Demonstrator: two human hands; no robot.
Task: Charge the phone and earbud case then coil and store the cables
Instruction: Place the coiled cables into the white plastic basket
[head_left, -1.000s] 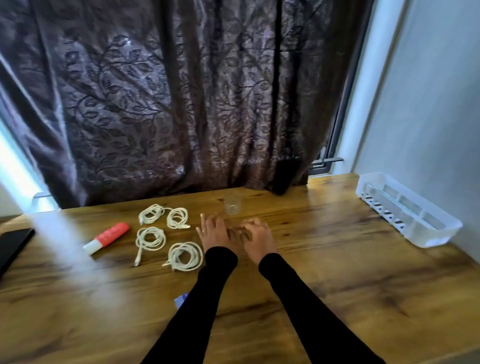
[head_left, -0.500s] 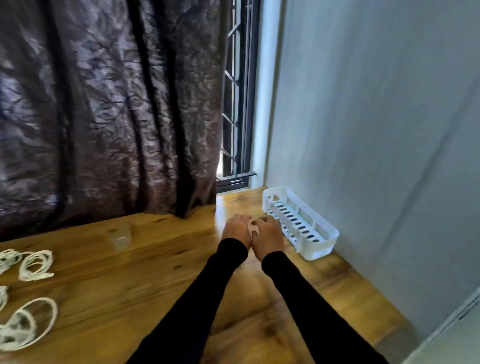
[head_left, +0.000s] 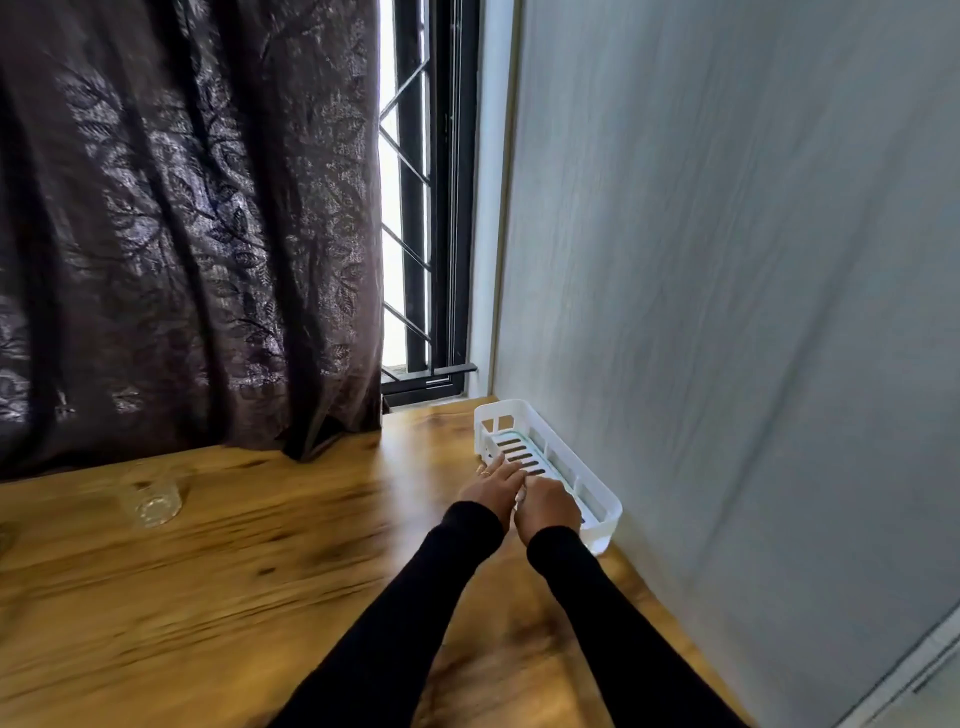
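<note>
Both hands, left (head_left: 493, 486) and right (head_left: 546, 503), are pinching a white cable (head_left: 521, 498) between them over the basket (head_left: 605, 512), so storing is underway, though nothing shows of charging.

Both hands (head_left: 522, 496) over white basket (head_left: 605, 512); glass (head_left: 154, 503) left

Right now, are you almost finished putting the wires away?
I can't tell what's finished. In hand: the left hand and right hand reach together over the white basket, with something small and white between them, probably a coiled cable. No other cables, phone or earbud case show, so what's left is unclear.
</note>
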